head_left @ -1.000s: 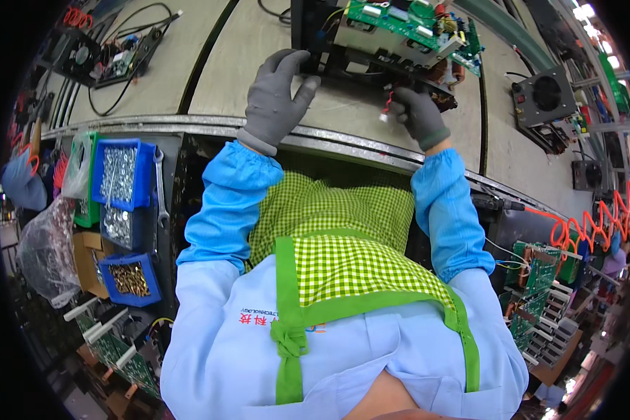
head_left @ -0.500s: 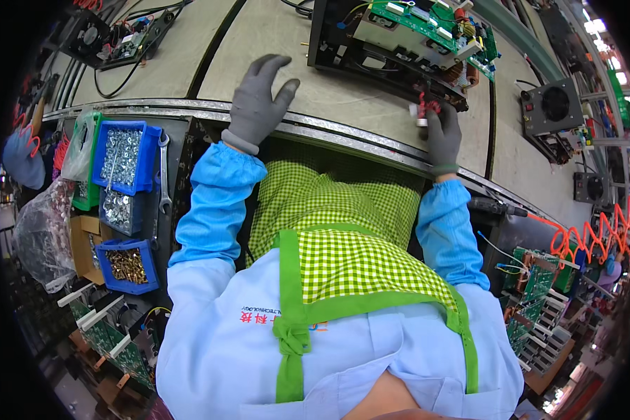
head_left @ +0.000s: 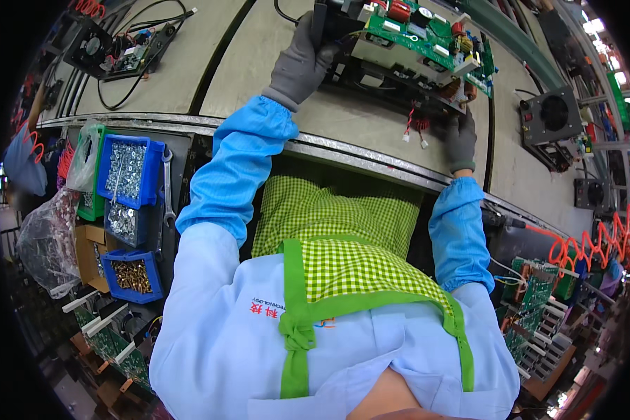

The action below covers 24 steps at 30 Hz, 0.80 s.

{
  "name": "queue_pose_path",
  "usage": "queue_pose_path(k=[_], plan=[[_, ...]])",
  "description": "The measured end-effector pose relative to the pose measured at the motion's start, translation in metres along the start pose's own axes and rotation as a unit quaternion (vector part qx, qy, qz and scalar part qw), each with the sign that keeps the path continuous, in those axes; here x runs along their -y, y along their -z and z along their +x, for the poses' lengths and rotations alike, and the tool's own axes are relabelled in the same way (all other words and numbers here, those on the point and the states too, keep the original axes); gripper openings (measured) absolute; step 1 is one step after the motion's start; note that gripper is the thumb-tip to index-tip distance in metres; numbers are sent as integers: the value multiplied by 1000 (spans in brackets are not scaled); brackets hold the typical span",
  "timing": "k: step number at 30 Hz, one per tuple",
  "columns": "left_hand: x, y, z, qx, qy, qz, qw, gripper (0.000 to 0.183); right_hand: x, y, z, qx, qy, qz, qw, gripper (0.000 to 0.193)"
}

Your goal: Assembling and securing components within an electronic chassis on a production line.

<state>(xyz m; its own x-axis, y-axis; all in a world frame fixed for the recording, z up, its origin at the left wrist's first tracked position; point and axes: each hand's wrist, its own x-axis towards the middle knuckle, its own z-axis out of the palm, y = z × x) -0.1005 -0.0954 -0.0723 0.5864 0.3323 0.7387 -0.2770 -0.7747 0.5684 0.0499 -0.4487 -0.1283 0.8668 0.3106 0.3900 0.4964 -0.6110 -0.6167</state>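
A black metal chassis carrying a green circuit board (head_left: 420, 42) lies on the grey conveyor belt (head_left: 259, 77) in front of me. My left hand (head_left: 302, 59), in a grey glove, grips the chassis's left end. My right hand (head_left: 460, 138), also gloved, holds its near right corner, beside a short red-and-black wire with a white plug (head_left: 414, 127) that hangs from the front edge. Blue sleeve covers run down both forearms.
Blue bins of silver screws (head_left: 124, 168) and brass parts (head_left: 131, 274) stand at my left, with a wrench beside them. Another fan unit (head_left: 554, 119) sits on the belt at right, a small fan with cables (head_left: 112, 49) at far left. Racks of green boards (head_left: 539, 315) stand at lower right.
The chassis has shifted right and further away along the belt. My left hand went from resting flat on the belt to gripping the chassis's left end; my right hand stayed at its near right corner.
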Motion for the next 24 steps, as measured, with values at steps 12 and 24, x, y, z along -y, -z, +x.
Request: queue_pose_path(k=[12, 24], plan=[[-18, 3, 88, 106, 42, 191, 975, 30, 58, 55, 23, -16, 13, 6, 1000, 35], [41, -63, 177, 267, 124, 254, 921, 42, 16, 66, 114, 122, 178, -297, 930, 23]])
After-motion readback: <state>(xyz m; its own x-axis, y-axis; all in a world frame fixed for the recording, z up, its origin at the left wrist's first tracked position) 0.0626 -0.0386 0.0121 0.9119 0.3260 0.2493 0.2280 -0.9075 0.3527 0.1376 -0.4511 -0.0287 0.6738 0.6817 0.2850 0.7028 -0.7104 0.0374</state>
